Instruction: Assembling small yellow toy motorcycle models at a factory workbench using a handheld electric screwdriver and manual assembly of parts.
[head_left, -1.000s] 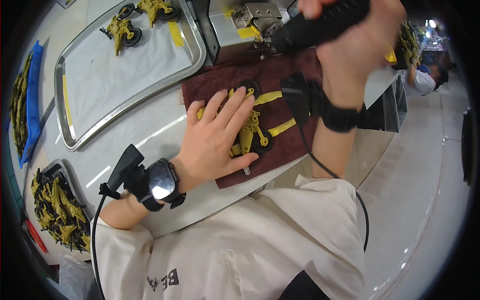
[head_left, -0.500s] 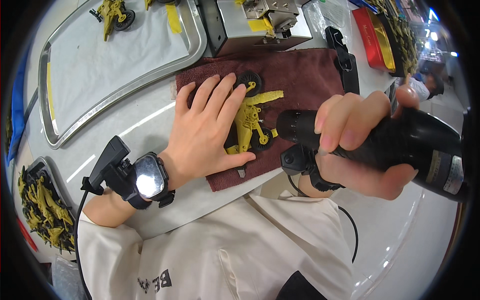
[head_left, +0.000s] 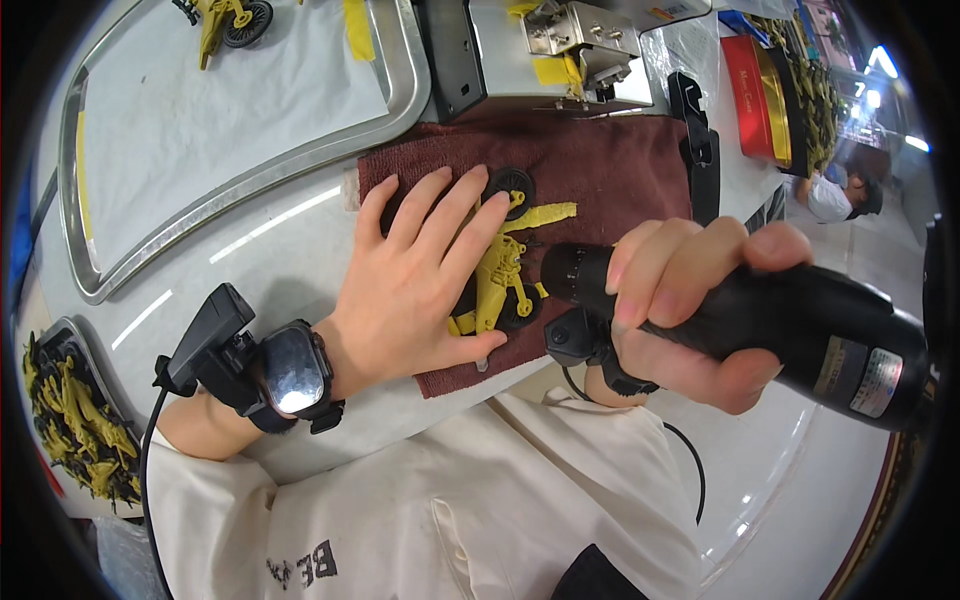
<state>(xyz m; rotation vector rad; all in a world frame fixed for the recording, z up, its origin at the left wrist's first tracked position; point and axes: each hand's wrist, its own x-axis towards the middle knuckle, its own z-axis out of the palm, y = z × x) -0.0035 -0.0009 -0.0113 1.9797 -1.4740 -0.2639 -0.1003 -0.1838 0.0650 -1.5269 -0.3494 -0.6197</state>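
Note:
My left hand [head_left: 420, 280] lies flat, fingers spread, pressing down a yellow toy vehicle with black wheels [head_left: 503, 278] on a dark red cloth [head_left: 610, 175]. My right hand [head_left: 690, 310] grips a black electric screwdriver [head_left: 800, 335] held close to the camera, its front end near the toy's right side. The tool's tip is hidden behind its own body. A black watch-like device with a cable sits on my left wrist [head_left: 285, 370].
A large metal tray [head_left: 230, 150] at the back left carries another yellow toy [head_left: 228, 20]. A metal box fixture [head_left: 560, 45] stands behind the cloth. A bin of yellow parts [head_left: 75, 430] sits at the left. Red boxes [head_left: 765, 95] lie at the right; another person [head_left: 835, 195] is beyond.
My right hand has brought the screwdriver down from above the cloth to beside the toy. The left hand has stayed pressed on the toy.

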